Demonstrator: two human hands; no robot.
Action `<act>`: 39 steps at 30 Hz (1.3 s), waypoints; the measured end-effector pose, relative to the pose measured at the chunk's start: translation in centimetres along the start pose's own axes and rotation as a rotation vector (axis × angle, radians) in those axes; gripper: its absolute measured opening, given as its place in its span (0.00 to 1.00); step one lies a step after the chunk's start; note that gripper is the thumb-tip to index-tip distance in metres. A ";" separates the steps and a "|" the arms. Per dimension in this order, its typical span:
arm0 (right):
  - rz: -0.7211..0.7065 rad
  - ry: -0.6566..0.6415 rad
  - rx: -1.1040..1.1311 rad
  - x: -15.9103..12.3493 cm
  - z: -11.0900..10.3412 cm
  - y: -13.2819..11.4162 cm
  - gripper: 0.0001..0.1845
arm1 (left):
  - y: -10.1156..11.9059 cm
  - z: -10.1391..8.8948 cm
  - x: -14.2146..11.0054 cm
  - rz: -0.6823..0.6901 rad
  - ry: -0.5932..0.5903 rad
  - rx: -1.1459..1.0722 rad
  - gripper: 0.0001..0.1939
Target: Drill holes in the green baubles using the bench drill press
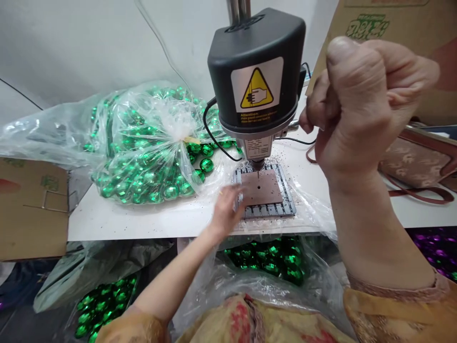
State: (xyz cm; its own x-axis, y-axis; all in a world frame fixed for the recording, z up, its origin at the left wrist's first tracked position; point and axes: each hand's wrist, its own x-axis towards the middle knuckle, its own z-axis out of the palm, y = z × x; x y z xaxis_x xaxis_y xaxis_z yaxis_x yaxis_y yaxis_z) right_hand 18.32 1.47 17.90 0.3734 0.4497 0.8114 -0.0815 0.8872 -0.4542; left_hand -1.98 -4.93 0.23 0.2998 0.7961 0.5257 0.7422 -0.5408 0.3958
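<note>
A small bench drill press (255,71) with a black head stands in the middle, its thin bit pointing down at a brown board (262,188). The board has a dark hole and lies on a grey slotted metal base (269,210). My left hand (226,207) is at the left edge of the board, its fingers smeared by motion, so I cannot see whether they hold anything. Raised to the right of the drill head, my right hand (357,95) is closed in a fist. Whatever it grips is hidden behind the fingers.
A clear plastic bag (143,143) of shiny green faceted balls lies on the white table (117,224). More green balls (264,257) sit in plastic below the table edge. Cardboard boxes (34,205) flank both sides. A brown patterned bag (417,159) lies at right.
</note>
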 end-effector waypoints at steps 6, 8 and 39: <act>-0.027 0.028 0.037 -0.1 0.0 0.2 0.24 | -11.0 -2.5 8.6 -0.373 0.060 0.112 0.17; -0.018 0.018 0.047 -0.1 -0.1 0.2 0.25 | -12.3 -2.3 9.2 -0.401 0.036 0.066 0.20; 0.079 -0.014 -0.085 -1.1 -0.5 -0.3 0.28 | 0.2 4.4 4.3 -0.332 -0.045 -0.654 0.25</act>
State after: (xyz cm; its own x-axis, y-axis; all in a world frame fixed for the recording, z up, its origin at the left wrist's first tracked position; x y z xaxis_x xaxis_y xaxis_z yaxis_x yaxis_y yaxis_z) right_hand 18.38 0.61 16.95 0.3561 0.5201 0.7763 -0.0315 0.8370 -0.5463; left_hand 2.07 -0.44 -0.71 0.1565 0.9489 0.2740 0.2933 -0.3095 0.9045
